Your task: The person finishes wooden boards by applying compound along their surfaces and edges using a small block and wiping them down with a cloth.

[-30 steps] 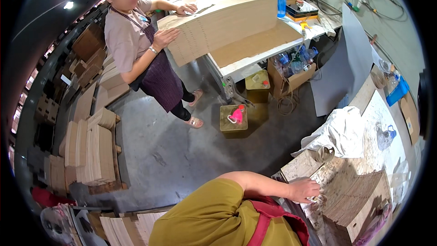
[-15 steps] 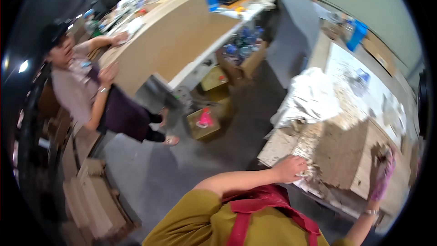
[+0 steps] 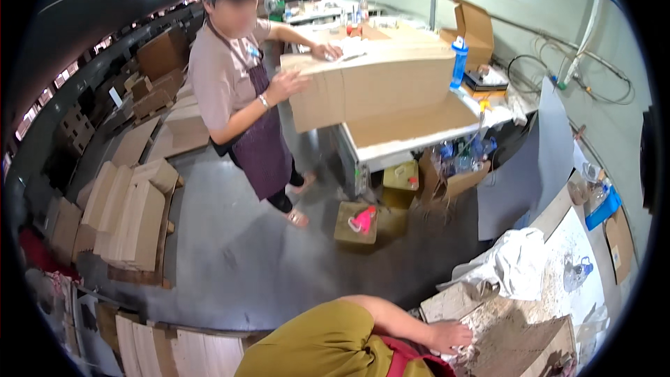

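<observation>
My bare left hand (image 3: pixel 450 336) is at the near edge of the cluttered workbench (image 3: pixel 481 312) at lower right, beside a brown wooden panel (image 3: pixel 513 345). Its fingers are bent and close together; whatever they may hold is too small to make out. A pinkish patch (image 3: pixel 567 364) at the panel's lower right may be part of my gloved right hand, but its fingers are not shown clearly. Beyond my left hand, a crumpled white cloth (image 3: pixel 518 262) lies on the bench among pale shavings.
Across the aisle, a co-worker (image 3: pixel 244 98) in a dark apron stands touching a long wooden box-shaped piece (image 3: pixel 373 87) on a table. Yellowish cans (image 3: pixel 356 227) and a carton of bottles (image 3: pixel 457 167) stand on the floor. A grey sheet (image 3: pixel 520 167) leans near the bench. Stacked wooden parts (image 3: pixel 132 220) lie left.
My view has swung up and left, so the bench sits lower in the picture. My pink-gloved right hand, plain before, has nearly left view. My left hand stays at the bench edge.
</observation>
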A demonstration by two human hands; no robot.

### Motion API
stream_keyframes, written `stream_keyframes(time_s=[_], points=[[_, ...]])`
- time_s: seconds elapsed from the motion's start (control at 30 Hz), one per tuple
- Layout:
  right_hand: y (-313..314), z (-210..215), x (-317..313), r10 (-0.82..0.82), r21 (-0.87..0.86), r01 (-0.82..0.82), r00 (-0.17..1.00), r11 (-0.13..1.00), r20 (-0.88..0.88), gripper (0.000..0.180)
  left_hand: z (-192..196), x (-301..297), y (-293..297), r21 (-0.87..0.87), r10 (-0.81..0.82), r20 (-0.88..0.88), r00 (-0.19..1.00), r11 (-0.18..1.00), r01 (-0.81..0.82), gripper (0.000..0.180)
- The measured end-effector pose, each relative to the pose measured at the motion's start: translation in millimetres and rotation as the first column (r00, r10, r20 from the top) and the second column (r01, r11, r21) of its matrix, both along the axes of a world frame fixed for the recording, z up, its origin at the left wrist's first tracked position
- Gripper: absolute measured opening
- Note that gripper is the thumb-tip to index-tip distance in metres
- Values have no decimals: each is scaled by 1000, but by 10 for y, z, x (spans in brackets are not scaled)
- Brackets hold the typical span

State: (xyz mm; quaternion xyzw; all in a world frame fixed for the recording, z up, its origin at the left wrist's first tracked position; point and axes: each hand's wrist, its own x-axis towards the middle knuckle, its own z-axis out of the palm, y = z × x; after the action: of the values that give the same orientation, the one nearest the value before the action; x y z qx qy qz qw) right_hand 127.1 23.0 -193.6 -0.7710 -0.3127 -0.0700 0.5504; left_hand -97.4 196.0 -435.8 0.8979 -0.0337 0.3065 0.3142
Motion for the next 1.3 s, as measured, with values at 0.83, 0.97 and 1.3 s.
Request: stream_keyframes(time_s=[0.83,0.97,1.3], points=[[149,132,-186,54,-111,-43,993,993,102,18,110,-89,130,-8,18,-24,1000,1000,-18,35],[144,208,-214,55,-177,-24,983,984,174,17,193,-50,170,32,-4,-36,999,999,6,37],[-19,34,-443,60,-221,-5,968,975,244,16,-106,42,-107,4,10,-18,1000,1000,-10,41]])
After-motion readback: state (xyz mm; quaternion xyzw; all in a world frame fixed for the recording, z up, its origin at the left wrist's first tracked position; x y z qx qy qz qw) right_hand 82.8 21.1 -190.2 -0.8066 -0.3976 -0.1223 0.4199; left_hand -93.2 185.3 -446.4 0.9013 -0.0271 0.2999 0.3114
